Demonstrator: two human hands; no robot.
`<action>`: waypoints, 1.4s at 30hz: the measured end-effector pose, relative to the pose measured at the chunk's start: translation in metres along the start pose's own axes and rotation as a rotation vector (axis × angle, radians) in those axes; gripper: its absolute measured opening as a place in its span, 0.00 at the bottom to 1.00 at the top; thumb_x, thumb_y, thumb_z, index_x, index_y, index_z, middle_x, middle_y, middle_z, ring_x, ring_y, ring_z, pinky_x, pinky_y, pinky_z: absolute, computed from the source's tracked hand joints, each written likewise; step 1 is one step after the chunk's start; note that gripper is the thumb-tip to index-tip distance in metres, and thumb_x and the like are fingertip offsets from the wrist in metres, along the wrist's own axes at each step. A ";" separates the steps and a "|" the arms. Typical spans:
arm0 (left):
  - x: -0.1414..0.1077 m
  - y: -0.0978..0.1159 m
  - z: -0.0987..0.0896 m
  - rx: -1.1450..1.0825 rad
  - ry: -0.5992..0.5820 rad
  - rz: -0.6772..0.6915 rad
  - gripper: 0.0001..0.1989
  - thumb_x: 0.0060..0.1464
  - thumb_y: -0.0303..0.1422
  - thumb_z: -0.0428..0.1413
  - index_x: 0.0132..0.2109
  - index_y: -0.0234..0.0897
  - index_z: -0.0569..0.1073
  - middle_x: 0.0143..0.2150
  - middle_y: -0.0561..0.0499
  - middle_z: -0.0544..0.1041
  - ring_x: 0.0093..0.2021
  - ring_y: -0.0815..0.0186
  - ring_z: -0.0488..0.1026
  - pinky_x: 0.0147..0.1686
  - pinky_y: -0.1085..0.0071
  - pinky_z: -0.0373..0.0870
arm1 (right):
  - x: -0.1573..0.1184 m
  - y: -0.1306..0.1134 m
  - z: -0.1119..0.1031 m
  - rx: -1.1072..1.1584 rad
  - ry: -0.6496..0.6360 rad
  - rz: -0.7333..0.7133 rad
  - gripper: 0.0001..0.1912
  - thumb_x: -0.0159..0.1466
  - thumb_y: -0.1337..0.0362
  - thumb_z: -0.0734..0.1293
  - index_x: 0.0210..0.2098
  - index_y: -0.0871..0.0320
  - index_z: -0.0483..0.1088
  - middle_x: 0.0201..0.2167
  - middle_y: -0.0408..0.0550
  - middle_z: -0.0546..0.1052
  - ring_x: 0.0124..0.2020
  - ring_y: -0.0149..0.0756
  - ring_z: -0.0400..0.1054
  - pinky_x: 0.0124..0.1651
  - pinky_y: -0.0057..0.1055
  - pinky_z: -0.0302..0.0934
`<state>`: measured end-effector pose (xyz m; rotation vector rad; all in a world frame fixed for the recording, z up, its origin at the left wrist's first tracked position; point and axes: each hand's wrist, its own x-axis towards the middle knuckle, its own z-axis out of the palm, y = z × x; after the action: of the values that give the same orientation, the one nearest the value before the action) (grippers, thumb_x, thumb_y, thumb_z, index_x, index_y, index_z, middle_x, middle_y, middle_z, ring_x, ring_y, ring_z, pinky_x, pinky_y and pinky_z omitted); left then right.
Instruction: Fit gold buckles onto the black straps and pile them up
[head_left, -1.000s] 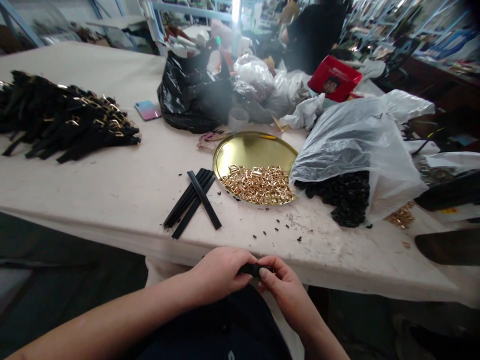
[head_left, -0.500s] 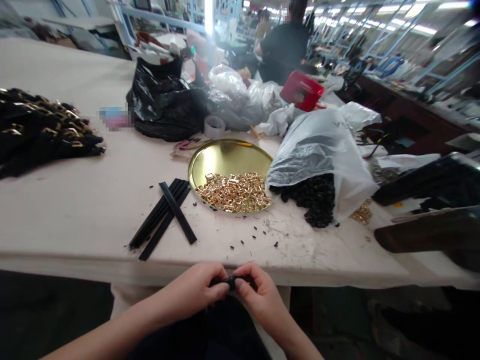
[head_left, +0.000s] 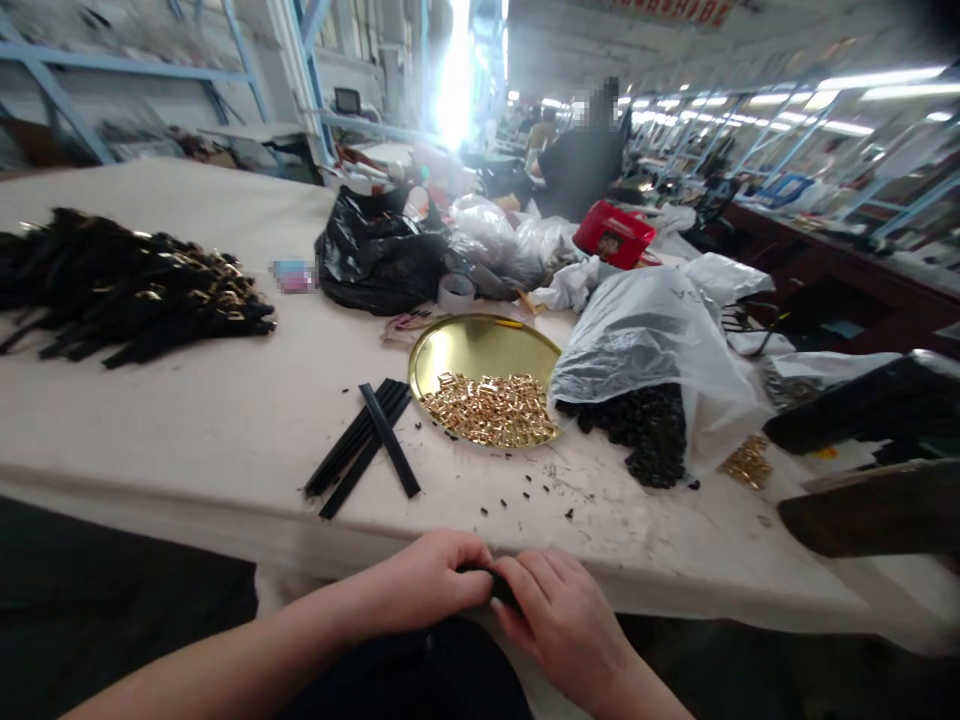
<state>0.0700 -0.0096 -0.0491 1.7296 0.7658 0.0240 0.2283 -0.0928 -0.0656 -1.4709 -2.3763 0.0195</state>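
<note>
Black piece [head_left: 505, 592]: being grasped in the fingers of both left hand [head_left: 431, 582] and right hand [head_left: 574, 630], near the front edge of the worktop [head_left: 187, 420]; now being covered more by the right, leaving little showing.

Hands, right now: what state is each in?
Left hand: closed on a small black piece.
Right hand: closed on the same piece, fingers curled over it.
</note>
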 end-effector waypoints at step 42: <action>0.020 -0.049 -0.121 0.865 0.782 -0.340 0.24 0.53 0.33 0.46 0.57 0.31 0.57 0.44 0.39 0.73 0.40 0.56 0.72 0.35 0.64 0.67 | -0.019 0.119 0.041 -0.231 0.401 0.430 0.18 0.63 0.55 0.57 0.44 0.62 0.67 0.42 0.59 0.72 0.45 0.47 0.64 0.47 0.45 0.58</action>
<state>0.0142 0.1100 -0.0614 2.3923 1.8377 0.1629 0.3267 -0.0476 -0.1325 -1.8634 -1.7611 -0.4166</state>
